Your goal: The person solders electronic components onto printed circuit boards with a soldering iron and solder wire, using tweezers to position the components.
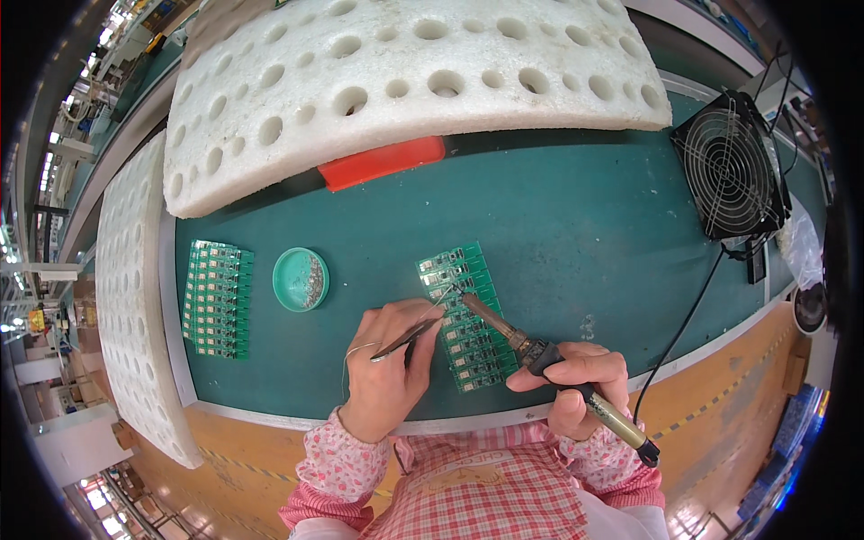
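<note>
My left hand [382, 391] is closed on dark tweezers [405, 340], their tips reaching to the green circuit board panel [479, 351] in front of me. A thin pale wire [346, 367] loops out beside the same hand; whether the fingers grip it, I cannot tell. In my right hand [589, 373] is a soldering iron [538, 355], slanting down leftward with its tip at the panel's upper part, close to the tweezer tips. The exact contact point is too small to make out. Rows of small components cover the panel, which lies flat on the green mat [576, 243].
A second circuit board panel [216, 301] lies at the left, beside a round green dish [284, 274] with small metal pieces. White foam blocks with holes [396, 67] stand behind and left, a red tray [382, 164] partly under one. At right stands a black fan [729, 166] with cables.
</note>
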{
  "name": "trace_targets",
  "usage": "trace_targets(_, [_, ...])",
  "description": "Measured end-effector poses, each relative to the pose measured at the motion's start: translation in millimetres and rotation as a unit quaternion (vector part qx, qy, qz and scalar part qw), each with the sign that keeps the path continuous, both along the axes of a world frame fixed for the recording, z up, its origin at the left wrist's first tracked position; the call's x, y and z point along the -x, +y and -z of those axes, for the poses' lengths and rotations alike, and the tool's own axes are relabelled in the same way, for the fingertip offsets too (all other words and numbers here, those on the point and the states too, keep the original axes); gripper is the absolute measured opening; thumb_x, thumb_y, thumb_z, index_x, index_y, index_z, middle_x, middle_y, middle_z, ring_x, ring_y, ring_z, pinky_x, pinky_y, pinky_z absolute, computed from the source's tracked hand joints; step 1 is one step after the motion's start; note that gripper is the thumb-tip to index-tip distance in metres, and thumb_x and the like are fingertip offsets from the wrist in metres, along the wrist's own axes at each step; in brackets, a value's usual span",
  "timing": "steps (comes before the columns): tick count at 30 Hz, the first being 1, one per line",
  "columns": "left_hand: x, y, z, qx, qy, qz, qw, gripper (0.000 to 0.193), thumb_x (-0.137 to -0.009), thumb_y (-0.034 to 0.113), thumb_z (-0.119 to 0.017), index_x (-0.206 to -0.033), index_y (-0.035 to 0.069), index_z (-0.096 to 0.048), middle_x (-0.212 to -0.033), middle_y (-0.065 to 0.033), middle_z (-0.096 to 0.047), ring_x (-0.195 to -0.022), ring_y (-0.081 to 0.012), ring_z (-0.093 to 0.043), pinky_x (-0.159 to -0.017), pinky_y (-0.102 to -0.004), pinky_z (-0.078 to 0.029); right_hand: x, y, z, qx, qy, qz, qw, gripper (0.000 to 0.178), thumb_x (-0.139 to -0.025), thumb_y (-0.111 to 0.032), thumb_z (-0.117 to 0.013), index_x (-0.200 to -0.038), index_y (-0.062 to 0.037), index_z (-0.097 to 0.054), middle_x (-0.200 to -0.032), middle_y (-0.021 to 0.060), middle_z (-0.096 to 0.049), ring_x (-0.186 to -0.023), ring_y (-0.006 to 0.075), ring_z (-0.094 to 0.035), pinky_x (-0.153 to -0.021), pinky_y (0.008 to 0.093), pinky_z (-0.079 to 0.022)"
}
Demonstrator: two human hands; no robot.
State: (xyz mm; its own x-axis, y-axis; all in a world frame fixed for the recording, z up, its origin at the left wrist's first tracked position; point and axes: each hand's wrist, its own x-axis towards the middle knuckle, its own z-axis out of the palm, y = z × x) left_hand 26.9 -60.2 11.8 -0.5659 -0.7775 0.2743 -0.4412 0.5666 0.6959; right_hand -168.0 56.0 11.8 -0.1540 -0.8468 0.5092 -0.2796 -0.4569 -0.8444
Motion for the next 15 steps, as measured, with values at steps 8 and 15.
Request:
trace_targets(8, [-1, 0, 1, -0.001, 0.004, -0.007, 1.0, 0.017, -0.086, -0.002, -0.071, -0.102, 0.001, -0.068, -0.1, -0.012, -0.071, -0.088, -0.0291, -0.067, -0.078, -0.0353, -0.052, -7, -1, 0, 0.041, -0.041, 0.04, 0.998, 0.018, -0.095, -0.011, -0.063, -0.106, 0.0027, -0.058, -0.072, 0.013, -0.073, -0.054, 0.0196, -0.068, -0.048, 0.0323, -0.054])
trace_targets(15, [0, 0, 1, 0.003, 0.007, -0.008, 1.0, 0.017, -0.085, -0.003, -0.072, -0.101, 0.002, -0.068, -0.1, -0.0115, -0.071, -0.088, -0.0289, -0.067, -0.078, -0.035, -0.052, -11, 2, -4, -0.112, -0.007, 0.071, 0.991, 0.011, -0.091, -0.007, -0.066, -0.099, 0.0002, -0.063, -0.065, 0.0075, -0.07, -0.056, 0.0175, -0.07, -0.052, 0.0299, -0.055])
